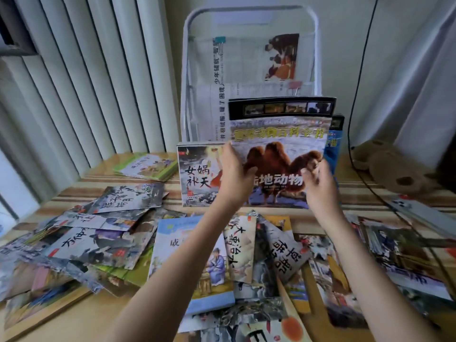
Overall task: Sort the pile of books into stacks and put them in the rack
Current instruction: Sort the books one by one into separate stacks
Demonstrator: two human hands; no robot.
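I hold a large camel-cover book (281, 154) upright in front of the white rack (251, 16). My left hand (234, 174) grips its left edge, thumb on the cover. My right hand (318, 181) grips its lower right edge with curled fingers. Behind it stand another large book with a black filmstrip top (281, 108) and a blue book (333, 144). Left of the camel book stands a smaller picture book (195, 176) with a painted cover. A pile of thin picture books (103, 243) sprawls over the table below my arms.
Clipped paper sheets (246, 60) sit in the rack. A small green stack of books (148, 166) lies at the back left. A brown plush toy (392, 169) and a black cable (352, 95) are at the right. Vertical blinds (74, 82) line the left side.
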